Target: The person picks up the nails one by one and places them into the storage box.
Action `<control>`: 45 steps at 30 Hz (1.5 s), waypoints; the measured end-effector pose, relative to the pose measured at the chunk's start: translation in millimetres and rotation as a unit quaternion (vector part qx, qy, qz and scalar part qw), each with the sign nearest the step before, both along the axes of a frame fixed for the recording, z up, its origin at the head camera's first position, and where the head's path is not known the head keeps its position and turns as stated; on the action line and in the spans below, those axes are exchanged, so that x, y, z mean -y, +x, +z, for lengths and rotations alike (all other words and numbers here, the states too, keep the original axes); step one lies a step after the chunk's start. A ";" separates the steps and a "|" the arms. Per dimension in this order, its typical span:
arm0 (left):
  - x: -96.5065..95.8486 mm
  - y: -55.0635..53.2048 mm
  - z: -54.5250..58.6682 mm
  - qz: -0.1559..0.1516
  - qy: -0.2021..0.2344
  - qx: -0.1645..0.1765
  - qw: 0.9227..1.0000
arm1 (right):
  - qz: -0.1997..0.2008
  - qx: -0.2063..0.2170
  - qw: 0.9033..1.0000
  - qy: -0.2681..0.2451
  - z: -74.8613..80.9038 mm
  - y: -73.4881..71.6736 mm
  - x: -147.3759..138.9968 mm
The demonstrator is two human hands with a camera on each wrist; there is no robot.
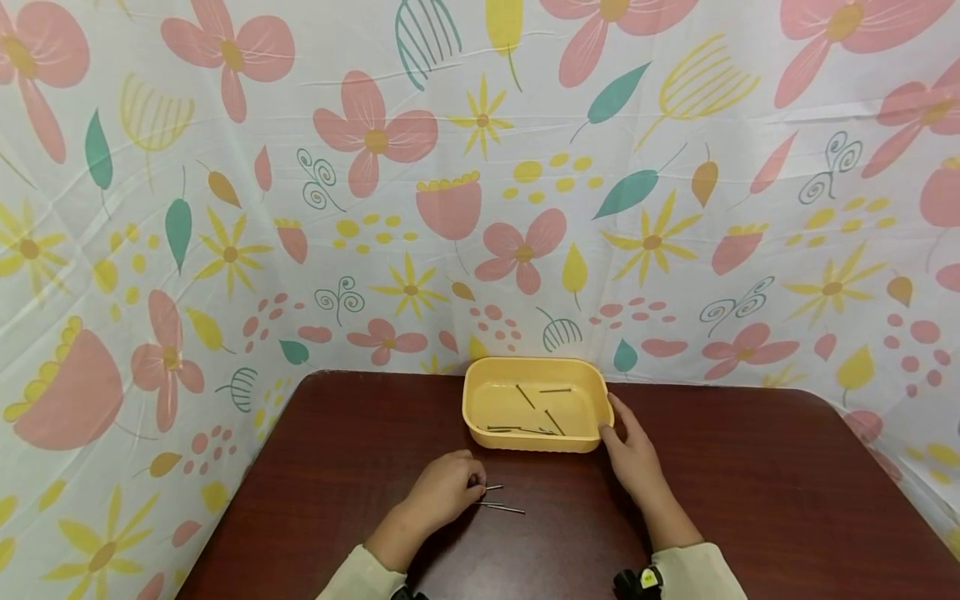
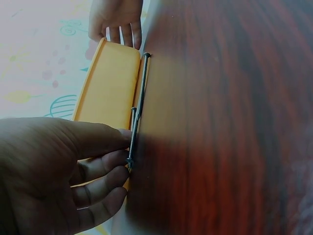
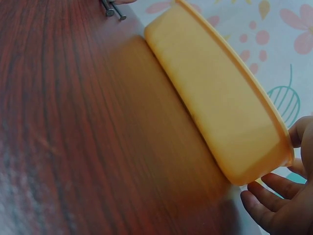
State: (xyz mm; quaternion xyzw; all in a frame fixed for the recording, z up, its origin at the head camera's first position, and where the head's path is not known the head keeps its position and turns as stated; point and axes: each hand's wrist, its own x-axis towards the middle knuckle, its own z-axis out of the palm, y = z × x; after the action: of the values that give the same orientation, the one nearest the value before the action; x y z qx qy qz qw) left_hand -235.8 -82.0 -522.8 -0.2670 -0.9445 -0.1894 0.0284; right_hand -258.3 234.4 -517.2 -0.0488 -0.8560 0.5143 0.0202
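Beside the front of the yellow tray (image 1: 480, 441), my left hand (image 1: 445, 492) is low over the tabletop. Its thumb and forefinger pinch the end of a metal nail (image 1: 494, 487), the shaft pointing right. Just below, more thin nails (image 1: 510, 508) lie by the fingers; in the left wrist view the nails (image 2: 142, 88) overlap one another. My right hand (image 1: 636, 454) holds the tray's right end, thumb near the front corner and fingers along the side. The right wrist view shows these fingers (image 3: 274, 193) against the tray's end wall (image 3: 254, 164).
Several loose nails (image 1: 556, 391) lie scattered inside the tray. The dark reddish-brown table (image 1: 750, 475) meets a floral cloth (image 1: 525, 317) behind and at the left. A black wrist strap (image 1: 628, 583) shows below the right sleeve's edge.
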 end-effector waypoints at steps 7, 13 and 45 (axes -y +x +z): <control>-0.4 0.0 -1.2 -0.003 -0.006 -0.010 1.000 | -0.001 -0.016 1.000 -0.002 -2.0 -0.6 0.9; -1.8 0.7 -1.1 -0.003 -0.004 -0.021 1.000 | -0.002 -0.011 1.000 -0.004 -1.5 -0.2 0.8; 1.6 1.2 -3.1 -0.001 -0.054 -0.072 0.996 | -0.004 -0.006 1.000 0.002 -4.6 -3.1 -0.3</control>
State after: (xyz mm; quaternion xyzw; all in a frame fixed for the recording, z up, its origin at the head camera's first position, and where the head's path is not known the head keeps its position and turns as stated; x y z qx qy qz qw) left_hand -234.6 -83.6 -525.9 -0.2820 -0.9485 -0.1190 0.0814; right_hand -261.4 234.7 -521.8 -0.0489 -0.8565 0.5130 0.0275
